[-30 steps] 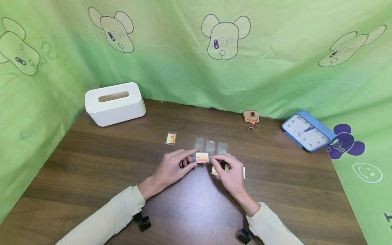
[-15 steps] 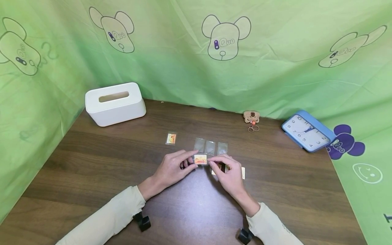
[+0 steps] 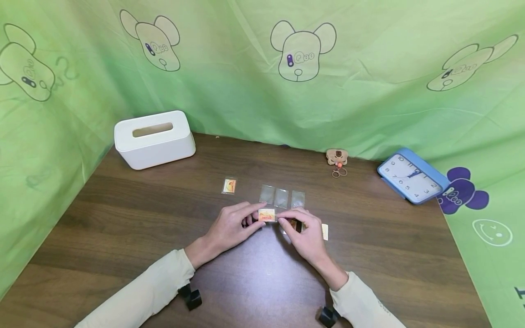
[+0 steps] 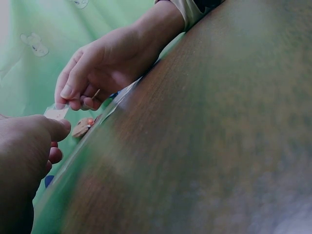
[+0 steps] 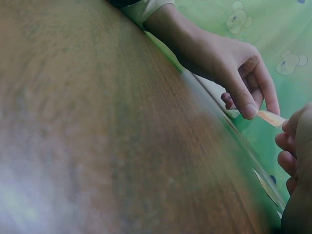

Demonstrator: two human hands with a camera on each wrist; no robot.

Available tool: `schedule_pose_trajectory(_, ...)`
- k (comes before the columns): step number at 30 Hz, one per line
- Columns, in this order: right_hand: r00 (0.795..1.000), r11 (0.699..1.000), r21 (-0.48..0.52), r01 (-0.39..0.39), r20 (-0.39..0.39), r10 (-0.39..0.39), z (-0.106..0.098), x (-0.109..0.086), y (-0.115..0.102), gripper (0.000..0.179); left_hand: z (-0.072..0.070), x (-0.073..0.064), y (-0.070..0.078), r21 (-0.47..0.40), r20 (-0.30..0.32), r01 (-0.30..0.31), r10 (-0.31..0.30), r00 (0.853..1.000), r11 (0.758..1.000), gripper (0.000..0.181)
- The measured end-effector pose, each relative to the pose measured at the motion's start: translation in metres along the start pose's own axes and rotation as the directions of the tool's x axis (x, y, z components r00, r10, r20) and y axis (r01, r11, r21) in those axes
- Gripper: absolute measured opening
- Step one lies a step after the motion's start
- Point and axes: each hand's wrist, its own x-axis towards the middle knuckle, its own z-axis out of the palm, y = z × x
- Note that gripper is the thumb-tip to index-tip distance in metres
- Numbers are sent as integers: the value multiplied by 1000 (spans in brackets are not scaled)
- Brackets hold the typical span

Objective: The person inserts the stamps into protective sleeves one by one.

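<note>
A small picture card [image 3: 267, 215] in yellow and orange lies between my hands above the table, with a clear plastic sleeve around it. My left hand [image 3: 231, 223] pinches its left edge between thumb and forefinger. At the right edge, my right hand [image 3: 305, 231] pinches with thumb and forefinger. In the right wrist view the card [image 5: 271, 118] appears edge-on, spanning from one hand's fingertips to the other's. Several loose cards [image 3: 325, 231] lie under my right hand, mostly hidden by it. Clear sleeves [image 3: 281, 198] lie just beyond the hands.
Another sleeved card [image 3: 229, 185] lies beyond my left hand. At the back stand a white tissue box [image 3: 157, 145] on the left and a blue clock [image 3: 412, 175] on the right. A brown bear keychain [image 3: 337, 157] lies near the green curtain [image 3: 246, 91].
The card has shifted left and slightly toward me, up against my left fingertips, where a clear strip of sleeve showed before. My right fingertips have moved a little left with it.
</note>
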Motion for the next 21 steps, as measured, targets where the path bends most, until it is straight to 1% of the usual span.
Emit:
schedule_pose_trajectory(5, 1000, 1000, 5, 3, -2, -3, 0, 0, -1, 20, 0, 0, 0, -4, -6, 5, -5, 1000, 1000, 46)
schedule_pose_trajectory(9, 999, 1000, 10, 8, -33, -7, 0, 0, -1, 20, 1, 0, 1, -10, -13, 34, -34, 999, 999, 46)
schedule_pose_trajectory(13, 998, 999, 17, -27, -52, 27, 0, 0, -3, 24, 1, 0, 1, -6, -14, 52, -52, 999, 999, 46)
schedule_pose_trajectory(17, 997, 998, 6, -66, -25, 67, 1, 0, -4, 29, 1, -1, 1, 1, -14, 41, -41, 999, 999, 46)
schedule_pose_trajectory(21, 998, 997, -39, -63, -22, 62, 2, 0, -3, 24, 2, 0, 2, -4, 6, 7, -7, 1000, 1000, 46)
